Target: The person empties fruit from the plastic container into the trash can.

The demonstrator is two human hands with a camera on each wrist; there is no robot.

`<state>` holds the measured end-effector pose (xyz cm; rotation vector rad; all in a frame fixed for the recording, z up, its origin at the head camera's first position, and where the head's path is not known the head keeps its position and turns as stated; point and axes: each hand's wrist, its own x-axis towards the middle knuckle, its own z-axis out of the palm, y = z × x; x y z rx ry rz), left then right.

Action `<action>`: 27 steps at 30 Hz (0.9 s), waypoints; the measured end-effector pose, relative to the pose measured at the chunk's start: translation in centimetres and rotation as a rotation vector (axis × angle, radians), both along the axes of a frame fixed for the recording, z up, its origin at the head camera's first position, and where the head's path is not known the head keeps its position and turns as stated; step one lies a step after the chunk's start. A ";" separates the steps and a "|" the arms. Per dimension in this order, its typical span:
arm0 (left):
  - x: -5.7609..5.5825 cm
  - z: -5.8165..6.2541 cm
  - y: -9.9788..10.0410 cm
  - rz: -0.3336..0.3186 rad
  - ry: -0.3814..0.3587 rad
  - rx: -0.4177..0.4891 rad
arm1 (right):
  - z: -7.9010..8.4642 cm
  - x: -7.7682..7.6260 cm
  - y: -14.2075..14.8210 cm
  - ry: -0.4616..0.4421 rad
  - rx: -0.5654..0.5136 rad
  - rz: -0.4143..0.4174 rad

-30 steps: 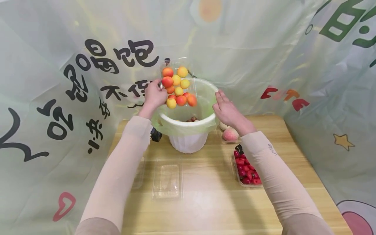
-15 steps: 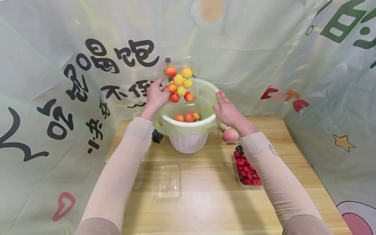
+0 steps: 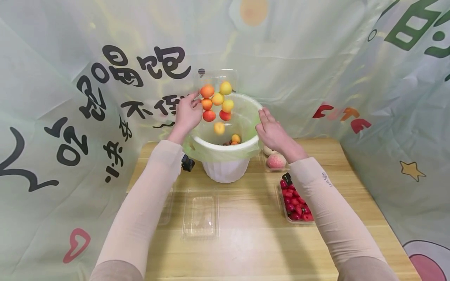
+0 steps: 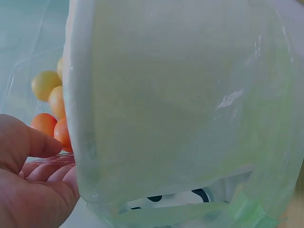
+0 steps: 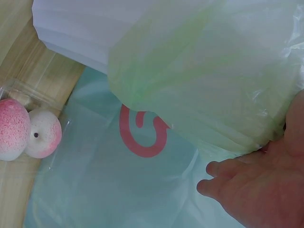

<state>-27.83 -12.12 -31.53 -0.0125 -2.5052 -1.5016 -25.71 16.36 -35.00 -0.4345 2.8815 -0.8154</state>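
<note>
My left hand (image 3: 190,114) pinches the side edge of a clear plastic container (image 3: 219,74), tipped steeply over a white bin (image 3: 225,169). Several small orange and yellow fruits (image 3: 218,99) lie in the container. One blurred yellow-orange fruit (image 3: 219,128) is in mid-air below them, and other fruits (image 3: 236,138) show down in the bin. A light green bag (image 4: 266,118) lines the bin and folds over its rim. On the bin's right side my right hand (image 3: 274,132) rests against the rim, fingers extended; the right wrist view shows this hand (image 5: 266,185) beside the bag.
Right of the bin, a clear box holds pink-and-white peaches (image 3: 275,160). Nearer stands a container of red fruits (image 3: 295,203), partly under the right forearm. A clear plastic container (image 3: 200,216) lies on the wooden table (image 3: 246,249); another (image 3: 166,208) is partly behind the left sleeve. Printed curtains surround the table.
Fruits have tumbled out of the tilted container into the bin, so fewer lie in it. The left hand and container have shifted slightly right. The right hand has stayed at the rim.
</note>
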 end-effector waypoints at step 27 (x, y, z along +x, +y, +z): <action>0.2 -0.2 -0.2 0.012 0.032 0.003 | 0.1 0.0 -0.1 0.008 0.012 -0.005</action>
